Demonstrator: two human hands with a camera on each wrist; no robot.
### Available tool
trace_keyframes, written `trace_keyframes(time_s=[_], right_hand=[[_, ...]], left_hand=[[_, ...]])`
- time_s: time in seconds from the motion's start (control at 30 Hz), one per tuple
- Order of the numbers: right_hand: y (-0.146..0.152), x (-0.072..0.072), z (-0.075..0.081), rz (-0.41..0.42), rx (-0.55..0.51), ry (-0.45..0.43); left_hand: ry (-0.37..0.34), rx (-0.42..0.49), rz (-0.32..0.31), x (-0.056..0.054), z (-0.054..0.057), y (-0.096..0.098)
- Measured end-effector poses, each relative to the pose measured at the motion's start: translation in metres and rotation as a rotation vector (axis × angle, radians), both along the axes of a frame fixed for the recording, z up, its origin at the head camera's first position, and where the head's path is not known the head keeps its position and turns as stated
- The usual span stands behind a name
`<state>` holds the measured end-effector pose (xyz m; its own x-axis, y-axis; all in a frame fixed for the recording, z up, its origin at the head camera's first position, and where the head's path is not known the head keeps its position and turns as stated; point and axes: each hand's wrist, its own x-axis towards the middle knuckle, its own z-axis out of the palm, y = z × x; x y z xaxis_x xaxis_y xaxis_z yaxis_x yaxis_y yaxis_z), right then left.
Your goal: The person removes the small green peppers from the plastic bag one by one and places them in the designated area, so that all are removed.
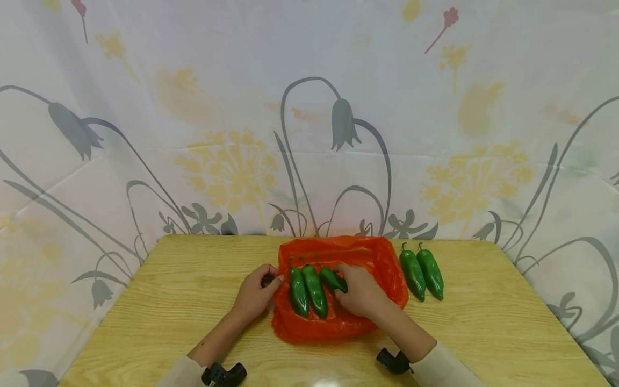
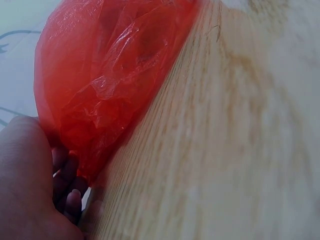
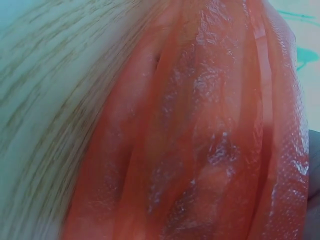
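A red plastic bag lies spread wide on the table, its rim standing up around a hollow. Inside it, two green chili peppers lie side by side at the left. My right hand reaches into the bag and grips a third green pepper, whose lower end the fingers cover. At the bag's left rim my left hand holds the plastic with curled fingers. In the left wrist view, the left hand's fingers meet the bag's crumpled side. Bag folds mostly hide the right hand in its wrist view.
Two more green peppers lie together on the wooden table, just right of the bag. A pale floral cloth hangs behind the table's far edge. Black wrist devices sit at both cuffs.
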<state>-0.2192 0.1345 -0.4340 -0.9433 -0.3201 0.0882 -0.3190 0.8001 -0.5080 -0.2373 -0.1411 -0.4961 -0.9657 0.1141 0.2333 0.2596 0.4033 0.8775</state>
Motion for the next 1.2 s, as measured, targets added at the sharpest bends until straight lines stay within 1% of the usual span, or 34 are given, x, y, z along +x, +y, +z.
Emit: trace_keyframes(time_s=[0.2, 0.37, 0.7, 1.03, 1.2], right_hand=[[0.002, 0.001, 0.003, -0.008, -0.001, -0.002], [0.005, 0.0, 0.009, -0.013, -0.017, -0.02], [0.017, 0.003, 0.029, -0.018, -0.096, -0.064], [0.036, 0.002, 0.046, -0.006, -0.15, -0.054], [0.048, 0.005, 0.055, -0.008, -0.139, -0.03]], left_hand=[[0.011, -0.03, 0.016, -0.001, -0.002, 0.0], [0.009, -0.033, 0.023, -0.001, -0.002, 0.0], [-0.01, -0.007, 0.016, -0.001, -0.001, 0.001], [-0.003, -0.018, 0.023, -0.001, -0.002, 0.0], [-0.011, -0.007, 0.011, 0.001, 0.0, 0.001]])
